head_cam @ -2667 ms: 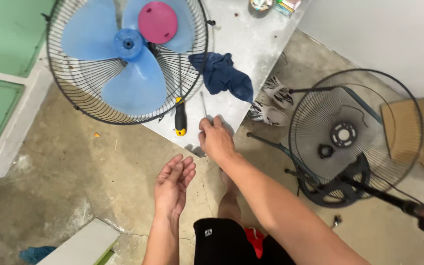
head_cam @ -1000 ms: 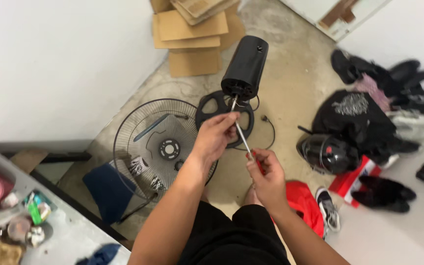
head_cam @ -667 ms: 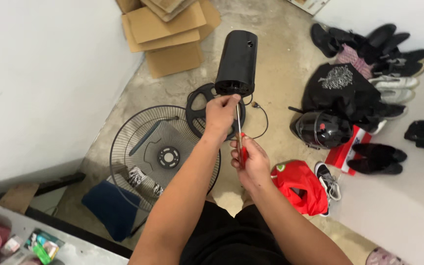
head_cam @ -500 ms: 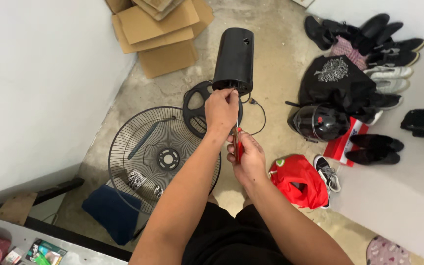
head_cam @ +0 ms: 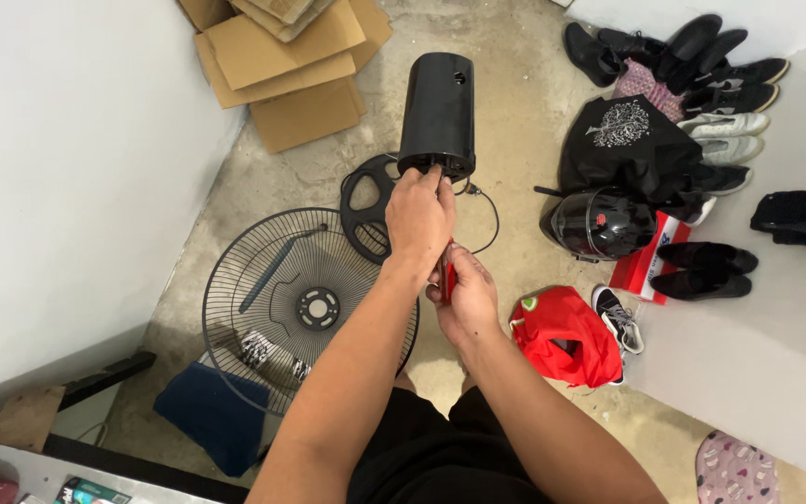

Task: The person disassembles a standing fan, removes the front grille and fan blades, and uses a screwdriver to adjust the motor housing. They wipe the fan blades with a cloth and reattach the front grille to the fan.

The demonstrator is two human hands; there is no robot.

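Since half a second ago the left hand (head_cam: 419, 217) has crept up to the near rim of the black motor housing (head_cam: 438, 114), fingertips now curled against its open end, while the right hand (head_cam: 464, 297) stays just behind, closed around a red-handled screwdriver (head_cam: 447, 278). Its shaft is hidden under the left hand, so the tip cannot be seen; the tool's long axis runs straight away from the body toward the housing, which lies directly ahead of both hands, left hand nearer. That housing is a smooth, matte plastic cylinder standing over a spoked black base (head_cam: 368, 205) on rough concrete floor (head_cam: 506, 75). Left of it lies a round wire grille (head_cam: 305, 303); a glossy helmet (head_cam: 599, 222) and soft red bag (head_cam: 566, 334) sit to the right
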